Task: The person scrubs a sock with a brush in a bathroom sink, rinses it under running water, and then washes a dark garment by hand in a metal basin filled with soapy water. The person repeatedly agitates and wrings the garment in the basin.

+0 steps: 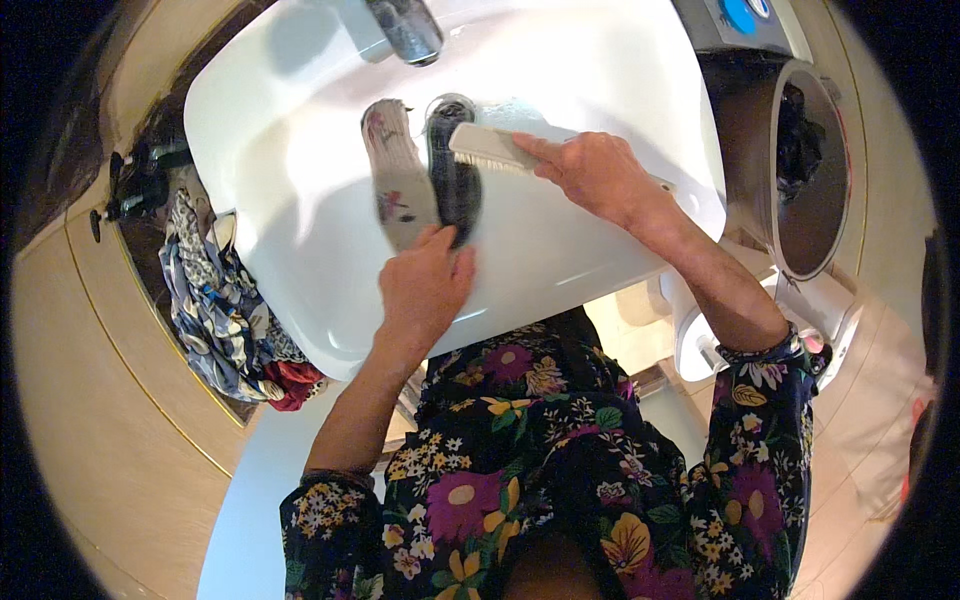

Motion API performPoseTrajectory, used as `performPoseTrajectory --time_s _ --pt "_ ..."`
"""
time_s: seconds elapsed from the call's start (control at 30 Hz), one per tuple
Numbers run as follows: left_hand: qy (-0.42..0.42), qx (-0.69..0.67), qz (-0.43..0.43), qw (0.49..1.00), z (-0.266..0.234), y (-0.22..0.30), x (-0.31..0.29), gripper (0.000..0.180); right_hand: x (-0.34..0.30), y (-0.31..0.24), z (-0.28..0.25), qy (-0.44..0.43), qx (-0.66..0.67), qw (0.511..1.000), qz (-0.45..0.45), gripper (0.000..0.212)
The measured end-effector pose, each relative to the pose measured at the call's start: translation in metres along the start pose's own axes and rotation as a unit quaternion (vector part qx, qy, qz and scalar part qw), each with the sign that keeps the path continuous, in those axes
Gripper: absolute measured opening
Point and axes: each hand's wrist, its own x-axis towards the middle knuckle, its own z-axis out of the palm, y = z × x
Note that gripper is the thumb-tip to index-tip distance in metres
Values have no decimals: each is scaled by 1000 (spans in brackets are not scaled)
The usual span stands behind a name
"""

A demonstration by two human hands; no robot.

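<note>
In the white washbasin (560,240), a grey, flower-patterned cloth shoe (398,170) lies lengthwise. A dark, sole-shaped piece (458,185) runs along its right side; whether the two are joined I cannot tell. My left hand (428,285) is closed on the near end of the shoe, its fingertips partly hidden and a little blurred. A pale long-handled scrubbing brush (492,147) is gripped in my right hand (600,178). The brush's bristles point down and its head reaches over the upper part of the dark piece.
A metal faucet (408,32) juts over the basin's far side, above the drain (452,104). Bunched patterned cloths (225,300) lie to the left. At the right stand a round bin (780,165) with a dark bag and a white toilet (700,335).
</note>
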Motion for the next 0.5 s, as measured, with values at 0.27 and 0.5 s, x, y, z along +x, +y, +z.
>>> performPoseTrajectory --time_s 0.27,0.5 --pt "60 65 281 956 -10 -43 97 44 -35 31 -1 92 56 990 91 43" --pt "-22 241 330 912 5 -56 127 55 -49 32 8 41 145 986 66 47"
